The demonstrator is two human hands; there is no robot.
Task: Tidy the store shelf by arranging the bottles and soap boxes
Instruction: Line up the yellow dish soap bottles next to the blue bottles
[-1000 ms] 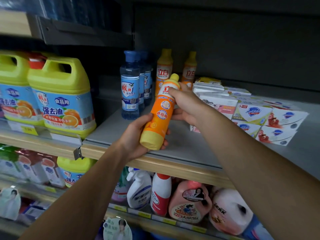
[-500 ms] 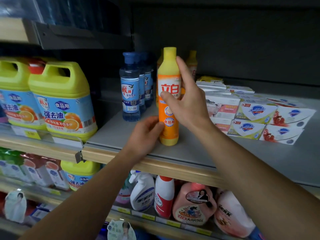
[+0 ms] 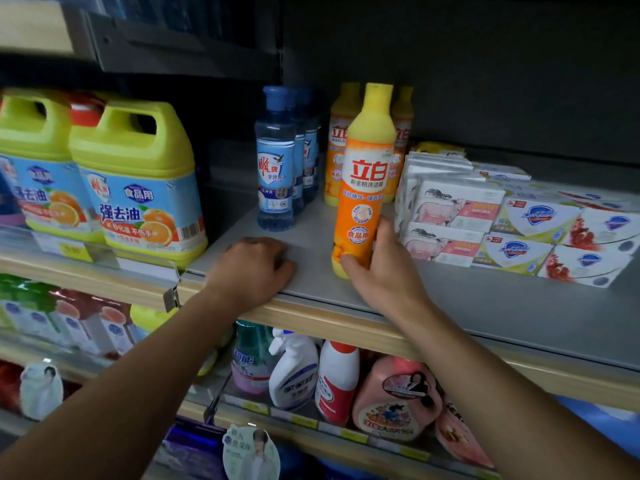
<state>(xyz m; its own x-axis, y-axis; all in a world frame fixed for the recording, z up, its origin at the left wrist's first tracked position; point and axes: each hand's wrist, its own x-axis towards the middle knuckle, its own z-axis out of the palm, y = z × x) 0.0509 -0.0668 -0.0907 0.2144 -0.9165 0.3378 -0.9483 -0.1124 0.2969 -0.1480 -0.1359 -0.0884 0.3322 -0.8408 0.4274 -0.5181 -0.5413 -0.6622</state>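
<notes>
An orange dish-soap bottle (image 3: 363, 181) with a yellow cap stands upright on the grey shelf (image 3: 485, 306). My right hand (image 3: 381, 271) grips its base, thumb in front and fingers on its right side. My left hand (image 3: 251, 270) rests on the shelf's front edge with fingers curled, holding nothing. Two more orange bottles (image 3: 341, 143) stand behind. A row of clear blue bottles (image 3: 276, 161) stands to the left. Stacked soap boxes (image 3: 457, 216) lie to the right.
Large yellow-green detergent jugs (image 3: 138, 181) fill the neighbouring shelf at left. Spray bottles and pink jugs (image 3: 391, 400) crowd the shelf below. A dark back wall closes the shelf behind. An upper shelf overhangs at top left.
The orange bottle, tilted in both hands a second ago, now stands on the shelf. My right hand slid from its neck to its base. My left hand let go and settled on the shelf edge.
</notes>
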